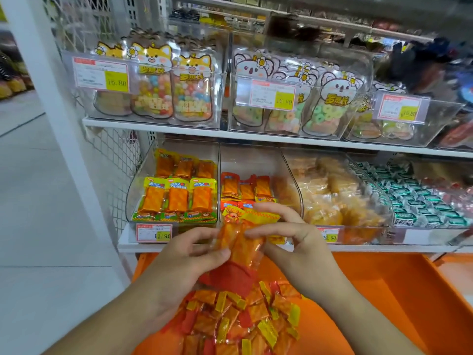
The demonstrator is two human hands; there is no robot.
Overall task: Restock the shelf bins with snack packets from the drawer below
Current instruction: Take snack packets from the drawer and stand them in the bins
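Clutching orange snack packets (239,242), left grip (179,260) and right grip (294,242) (both pinching), before half-empty bin (286,175).

Orange snack packets (240,242) bunched upright, held before half-full clear middle bin (289,175); loose packet pile (240,321) in open orange drawer (384,290) below.

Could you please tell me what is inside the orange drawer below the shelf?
The orange drawer holds a heap of loose orange and red snack packets. The left hand and right hand cover part of it; what lies under the heap is hidden.
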